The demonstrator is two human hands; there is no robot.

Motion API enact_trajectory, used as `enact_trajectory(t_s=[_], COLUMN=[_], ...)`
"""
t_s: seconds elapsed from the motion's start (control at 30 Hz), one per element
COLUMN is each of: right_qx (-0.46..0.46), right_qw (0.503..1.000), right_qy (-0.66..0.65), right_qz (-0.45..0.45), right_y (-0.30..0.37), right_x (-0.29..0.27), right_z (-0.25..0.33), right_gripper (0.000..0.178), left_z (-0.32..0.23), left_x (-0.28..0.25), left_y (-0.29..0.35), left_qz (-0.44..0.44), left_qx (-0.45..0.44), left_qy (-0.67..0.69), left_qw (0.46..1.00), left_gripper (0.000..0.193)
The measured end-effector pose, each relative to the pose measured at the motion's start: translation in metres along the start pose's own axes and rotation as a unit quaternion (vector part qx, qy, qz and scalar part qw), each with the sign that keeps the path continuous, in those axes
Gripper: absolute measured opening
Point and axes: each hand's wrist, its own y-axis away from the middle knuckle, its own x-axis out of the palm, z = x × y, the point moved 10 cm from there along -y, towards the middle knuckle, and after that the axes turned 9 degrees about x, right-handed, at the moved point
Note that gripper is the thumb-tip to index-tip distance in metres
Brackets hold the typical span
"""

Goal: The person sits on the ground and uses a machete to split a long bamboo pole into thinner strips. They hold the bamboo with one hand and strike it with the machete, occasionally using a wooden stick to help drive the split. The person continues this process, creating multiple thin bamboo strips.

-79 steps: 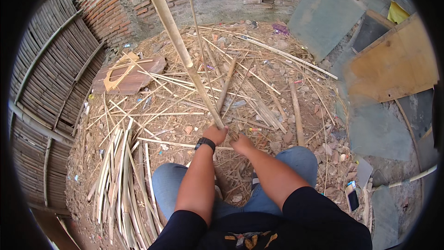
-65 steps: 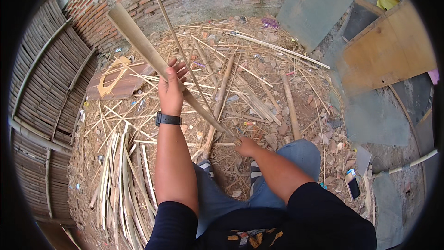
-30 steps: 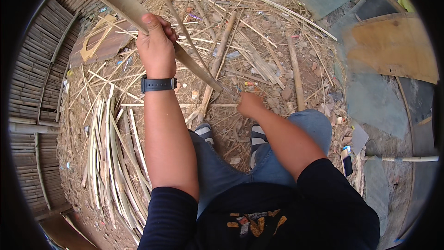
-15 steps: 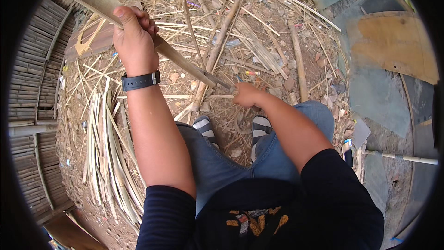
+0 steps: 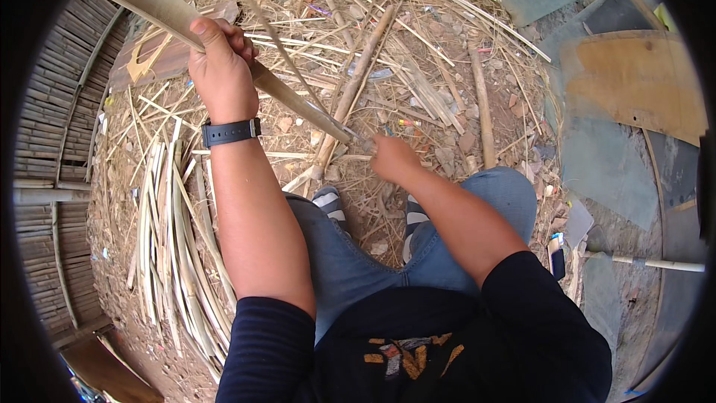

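Observation:
My left hand [image 5: 224, 75], with a black watch on its wrist, is closed round a long split bamboo length [image 5: 149, 0]. The bamboo slants from the upper left down toward the middle. Its near end meets a narrow grey knife blade [image 5: 356, 135] beside my right hand [image 5: 397, 158]. That hand is closed round the knife, whose handle is hidden by the fingers. A thin bamboo strip [image 5: 277, 41] rises from near the blade, parting from the thicker length, and its upper part is blurred.
A bundle of pale bamboo strips [image 5: 179, 239] lies at the left. Several poles, including one pole [image 5: 481, 108], lie among stones and shavings ahead. Grey sheets [image 5: 608, 168] and a brown board [image 5: 634, 78] are at the right. A slatted bamboo wall [image 5: 63, 97] stands at the far left.
The right hand and knife have shifted slightly left along the bamboo's end. The thin strip's upper end has swung left and blurred. The left hand keeps its grip, slightly lower in view.

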Motion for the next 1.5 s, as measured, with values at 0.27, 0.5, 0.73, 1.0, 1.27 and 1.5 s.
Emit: enact_trajectory(t_s=[0.27,0.5,0.73,1.0,1.27,1.5], right_qx=[0.049,0.066,0.066,0.051,0.221,0.089], right_qw=[0.998,0.996,0.998,0.974,0.806,0.982], right_qy=[0.009,0.037,0.004,-0.131,-0.423,0.025], right_qz=[0.029,0.040,0.021,0.178,0.349,0.165], right_y=[-0.017,-0.022,-0.019,-0.061,-0.051,-0.077], right_x=[0.033,0.046,0.037,0.084,0.125,0.108], right_z=[-0.023,-0.033,-0.026,-0.058,-0.076,-0.086], right_gripper=[0.037,0.039,0.041,0.036,0.018,0.040], left_z=[0.007,0.004,0.005,0.004,0.005,0.005], left_x=[0.019,0.024,0.024,0.026,0.021,-0.010], left_y=[0.008,0.003,0.005,0.005,0.002,-0.005], left_qz=[0.045,0.020,0.017,0.019,0.009,-0.031], left_qx=[-0.027,0.002,-0.013,0.013,0.003,-0.003], left_qy=[0.012,-0.002,-0.019,-0.012,-0.005,0.000], left_qw=[0.999,1.000,1.000,1.000,1.000,1.000], left_gripper=[0.052,0.052,0.051,0.056,0.056,0.053])
